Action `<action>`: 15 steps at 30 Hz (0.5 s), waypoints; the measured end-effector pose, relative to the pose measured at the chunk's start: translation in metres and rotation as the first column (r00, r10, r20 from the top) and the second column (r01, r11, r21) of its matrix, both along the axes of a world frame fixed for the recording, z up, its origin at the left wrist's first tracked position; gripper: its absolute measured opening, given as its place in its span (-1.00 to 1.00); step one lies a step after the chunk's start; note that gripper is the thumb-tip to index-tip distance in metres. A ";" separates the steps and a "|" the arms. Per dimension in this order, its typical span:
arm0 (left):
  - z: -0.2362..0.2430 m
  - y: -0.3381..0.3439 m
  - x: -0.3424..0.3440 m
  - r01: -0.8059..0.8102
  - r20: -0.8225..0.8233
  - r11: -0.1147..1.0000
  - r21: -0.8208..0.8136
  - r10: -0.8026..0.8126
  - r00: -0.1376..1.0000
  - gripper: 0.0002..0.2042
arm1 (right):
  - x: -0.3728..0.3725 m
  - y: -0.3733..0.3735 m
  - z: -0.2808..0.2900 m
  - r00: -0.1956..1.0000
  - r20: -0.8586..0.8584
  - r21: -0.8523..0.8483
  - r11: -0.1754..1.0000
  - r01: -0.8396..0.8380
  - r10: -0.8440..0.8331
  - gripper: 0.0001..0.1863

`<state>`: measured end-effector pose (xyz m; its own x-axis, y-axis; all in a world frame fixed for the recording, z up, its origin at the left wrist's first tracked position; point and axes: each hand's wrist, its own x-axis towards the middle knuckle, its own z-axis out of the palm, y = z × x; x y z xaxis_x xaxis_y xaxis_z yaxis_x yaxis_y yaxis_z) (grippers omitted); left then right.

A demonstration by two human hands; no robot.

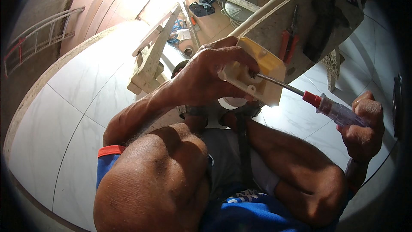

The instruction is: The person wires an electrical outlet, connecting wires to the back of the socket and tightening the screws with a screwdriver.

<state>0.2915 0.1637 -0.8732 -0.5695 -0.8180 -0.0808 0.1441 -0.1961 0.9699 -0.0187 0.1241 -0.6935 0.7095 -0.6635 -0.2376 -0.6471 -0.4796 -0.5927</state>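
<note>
My left hand [214, 71] is closed around a cream plastic box-like housing [268, 88], tilted with its hollow side toward the right. My right hand [367, 126] grips the clear handle of a screwdriver [339, 111] with a red collar. Its metal shaft runs leftward into the housing, and the tip meets a small spot near my left fingers; whether a screw sits there I cannot make out. Under the housing shows a white round piece [231, 102], mostly hidden by my left hand.
On the board [266, 30] at the upper right lie red-handled pliers [289, 38] and a dark tool-like object [322, 30]. A wooden trestle [154, 51] stands beyond my left arm. Coiled cable [238, 10] lies farther back, and a metal ladder [43, 34] rests at the far left.
</note>
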 end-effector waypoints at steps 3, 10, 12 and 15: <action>-0.002 0.002 0.000 -0.004 0.011 1.000 -0.028 0.004 1.000 -0.58 | -0.001 0.005 -0.006 0.994 -0.046 0.013 0.994 0.104 -0.103 -0.60; 0.001 0.008 0.003 -0.040 0.097 0.997 -0.063 0.046 0.994 -0.58 | -0.013 0.007 -0.017 0.973 -0.209 0.054 0.992 0.113 -0.100 -0.50; -0.002 0.003 -0.002 -0.030 0.030 0.999 -0.044 0.031 0.999 -0.57 | -0.009 0.010 -0.001 0.990 -0.129 -0.003 0.998 0.059 -0.059 -0.59; -0.004 0.004 0.002 -0.016 0.069 0.997 -0.073 0.021 0.997 -0.52 | -0.007 0.006 -0.003 0.973 -0.192 -0.133 0.979 -0.156 0.129 -0.63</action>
<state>0.2939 0.1676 -0.8767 -0.5495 -0.8333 -0.0603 0.0786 -0.1234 0.9892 -0.0254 0.1302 -0.6962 0.7530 -0.5958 -0.2793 -0.6561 -0.6473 -0.3880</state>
